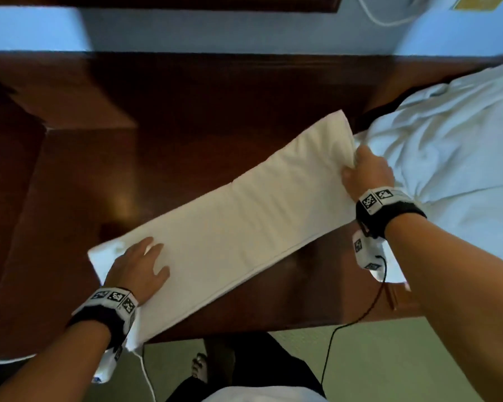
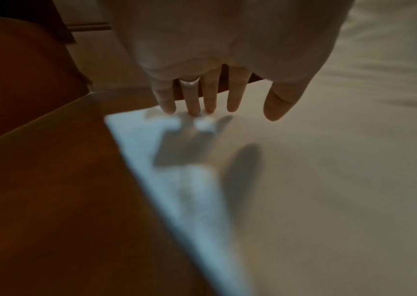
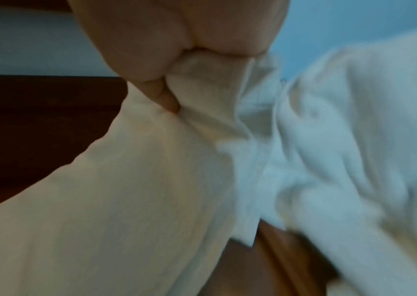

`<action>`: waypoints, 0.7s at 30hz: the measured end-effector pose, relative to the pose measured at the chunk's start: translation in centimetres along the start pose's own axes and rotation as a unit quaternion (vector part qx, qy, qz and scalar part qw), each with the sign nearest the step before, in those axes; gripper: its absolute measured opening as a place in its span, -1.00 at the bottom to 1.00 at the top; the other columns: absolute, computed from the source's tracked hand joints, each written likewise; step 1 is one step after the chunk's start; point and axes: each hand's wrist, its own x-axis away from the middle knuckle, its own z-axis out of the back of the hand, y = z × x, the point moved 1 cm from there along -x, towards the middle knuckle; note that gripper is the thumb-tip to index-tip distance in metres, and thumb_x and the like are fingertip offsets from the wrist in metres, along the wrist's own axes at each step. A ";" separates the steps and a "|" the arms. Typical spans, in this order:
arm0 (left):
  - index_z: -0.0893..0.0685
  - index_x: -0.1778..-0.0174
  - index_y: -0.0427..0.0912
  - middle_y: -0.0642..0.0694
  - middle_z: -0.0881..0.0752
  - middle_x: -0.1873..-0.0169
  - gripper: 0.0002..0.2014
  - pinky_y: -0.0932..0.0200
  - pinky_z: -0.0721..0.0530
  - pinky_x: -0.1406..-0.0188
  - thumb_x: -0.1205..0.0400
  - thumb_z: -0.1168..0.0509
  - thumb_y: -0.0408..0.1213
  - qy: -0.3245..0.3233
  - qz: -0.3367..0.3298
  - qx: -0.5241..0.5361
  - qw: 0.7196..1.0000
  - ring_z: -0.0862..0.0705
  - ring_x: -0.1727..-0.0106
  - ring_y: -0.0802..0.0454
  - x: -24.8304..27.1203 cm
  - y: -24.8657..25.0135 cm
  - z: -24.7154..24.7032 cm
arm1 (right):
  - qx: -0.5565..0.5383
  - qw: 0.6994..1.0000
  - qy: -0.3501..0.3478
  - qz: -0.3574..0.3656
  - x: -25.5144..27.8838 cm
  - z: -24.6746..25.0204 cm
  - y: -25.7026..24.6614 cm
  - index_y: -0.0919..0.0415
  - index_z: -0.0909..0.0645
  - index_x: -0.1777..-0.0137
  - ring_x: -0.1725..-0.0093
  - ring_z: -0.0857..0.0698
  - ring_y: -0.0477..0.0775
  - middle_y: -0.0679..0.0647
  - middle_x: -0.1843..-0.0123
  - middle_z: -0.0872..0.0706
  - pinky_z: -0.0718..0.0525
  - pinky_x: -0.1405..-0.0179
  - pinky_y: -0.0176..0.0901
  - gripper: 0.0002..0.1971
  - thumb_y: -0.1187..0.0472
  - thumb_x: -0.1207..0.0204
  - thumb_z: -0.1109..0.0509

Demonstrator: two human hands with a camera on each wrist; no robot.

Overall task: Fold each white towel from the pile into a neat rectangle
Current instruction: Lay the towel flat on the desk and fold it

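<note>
Clearly mid-fold, the white towel lies as a long strip across the dark wooden table, beside the crumpled pile. The left hand presses flat on one end with straight fingers; the right hand grips the other end, bunching it. Next, the person probably needs to carry that gripped end across to meet the pinned one.

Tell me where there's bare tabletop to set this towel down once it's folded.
Bare wooden table lies beyond the long folded towel, up to the wall, and left of it. The right side is crowded by the towel pile. The near edge offers only a narrow strip.
</note>
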 end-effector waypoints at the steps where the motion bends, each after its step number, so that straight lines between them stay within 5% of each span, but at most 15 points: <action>1: -0.46 -0.62 -0.02 -0.04 -0.31 -0.69 -0.42 -0.04 -0.36 -0.57 -0.68 -0.25 0.09 0.000 -0.005 0.002 1.000 -0.37 -0.64 -0.09 0.2 0.4 0.2 | 0.023 0.999 0.034 0.028 -1.3 1.5 -0.6 0.16 -0.41 -0.06 0.15 -0.59 0.35 0.19 0.15 -0.55 -0.52 0.20 0.06 -0.82 0.19 -0.51 -0.32; 4: -0.79 -0.26 -0.13 -0.18 -0.69 -0.38 -0.43 -0.22 -0.71 -0.18 -0.49 -0.15 0.10 -0.015 -0.058 -0.002 0.998 -0.70 -0.32 -0.22 0.7 2.3 0.0 | 0.062 0.989 0.097 0.091 -3.9 4.6 -2.1 0.16 -0.36 -0.01 0.15 -0.63 0.46 0.28 0.09 -0.63 -0.45 0.25 0.09 -0.84 0.22 -0.52 -0.29; 6: -0.85 -0.12 -0.12 -0.18 -0.77 -0.24 -0.42 -0.20 -0.75 0.04 -0.42 -0.09 0.10 -0.020 -0.089 -0.002 0.996 -0.78 -0.15 -0.23 0.7 3.8 -0.3 | 0.068 0.983 0.118 0.120 -4.3 5.5 -2.8 0.20 -0.37 -0.04 0.16 -0.63 0.48 0.32 0.07 -0.65 -0.44 0.27 0.09 -0.83 0.24 -0.52 -0.28; 9: -0.79 -0.25 -0.09 -0.14 -0.73 -0.31 -0.38 -0.21 -0.70 -0.07 -0.44 -0.07 0.12 0.012 -0.135 0.019 0.991 -0.76 -0.18 -0.21 0.3 5.7 0.3 | 0.088 0.975 0.105 0.177 -2.1 5.0 -4.1 0.23 -0.41 -0.05 0.22 -0.64 0.45 0.30 0.16 -0.65 -0.48 0.30 0.08 -0.81 0.21 -0.51 -0.31; 12: -0.67 -0.42 -0.18 -0.16 -0.62 -0.40 -0.40 -0.16 -0.64 -0.21 -0.55 -0.12 0.05 0.074 -0.110 0.100 0.986 -0.66 -0.28 -0.23 -0.6 5.7 2.5 | 0.102 0.955 0.072 0.268 2.7 2.0 -5.7 0.25 -0.47 -0.02 0.37 -0.62 0.39 0.21 0.28 -0.61 -0.39 0.41 0.01 -0.78 0.16 -0.47 -0.37; 16: -0.63 -0.43 -0.28 -0.20 -0.60 -0.35 -0.55 -0.11 -0.61 -0.19 -0.59 -0.43 -0.38 0.175 -0.074 0.183 0.965 -0.65 -0.22 -0.25 -1.3 4.2 5.4 | 0.085 0.911 0.032 0.402 10.9 -4.6 -8.6 0.20 -0.49 0.07 0.61 -0.57 0.26 0.15 0.39 -0.61 -0.26 0.57 -0.19 -0.70 0.12 -0.27 -0.46; 21: -0.59 -0.49 -0.19 -0.16 -0.56 -0.38 -0.49 -0.11 -0.64 -0.08 -0.56 -0.39 -0.30 0.158 -0.140 0.092 0.973 -0.64 -0.20 -0.22 -1.5 2.8 5.0 | 0.143 0.897 -0.097 0.407 20.1 -13.6 -9.4 0.13 -0.65 0.12 0.48 -0.64 0.21 0.08 0.28 -0.65 -0.22 0.57 -0.19 -0.58 0.04 -0.05 -0.65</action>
